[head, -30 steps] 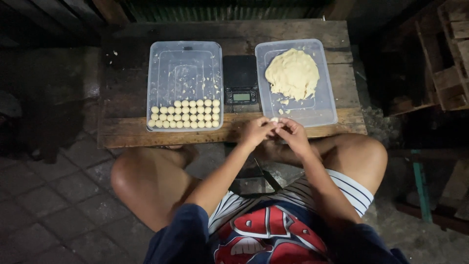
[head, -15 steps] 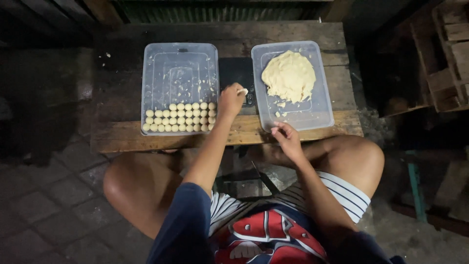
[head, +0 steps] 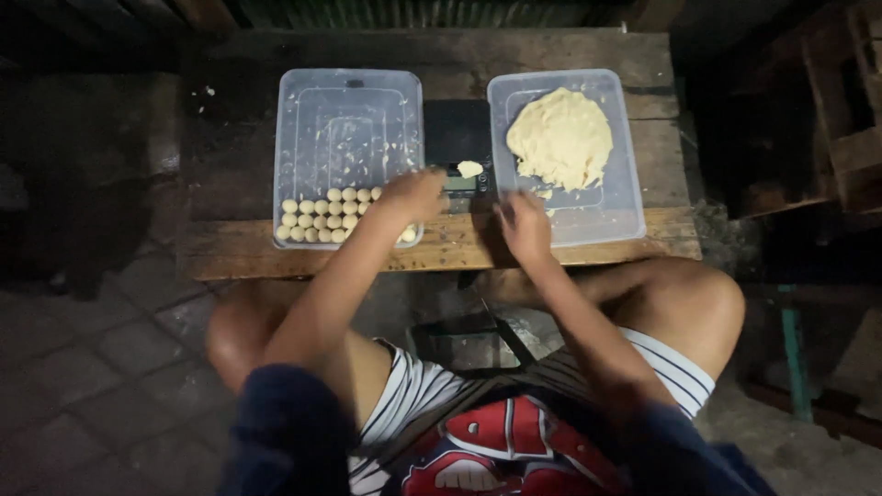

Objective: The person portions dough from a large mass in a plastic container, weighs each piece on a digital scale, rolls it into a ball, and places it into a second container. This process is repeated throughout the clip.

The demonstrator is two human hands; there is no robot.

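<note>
My left hand (head: 412,195) hovers, blurred, over the near right corner of a clear plastic tub (head: 347,101) that holds rows of small dough balls (head: 323,214). Nothing shows in its fingers. Just right of it a small pale lump of dough (head: 469,169) lies on a black scale (head: 457,129) between the two tubs. My right hand (head: 524,220) is at the near left corner of a second clear tub (head: 630,197), fingers curled; whether it holds anything is unclear. That tub contains a big mound of dough (head: 560,138).
Both tubs and the scale stand on a low, worn wooden bench (head: 441,253). My bare knees (head: 707,303) sit just under its front edge. Tiled floor (head: 101,367) lies to the left, and wooden crates (head: 841,110) stand at the right.
My hands were together at the bench's front edge. The left hand reached to the scale, left a dough lump there and drew back over the ball tub. The right hand rose to the dough tub's corner.
</note>
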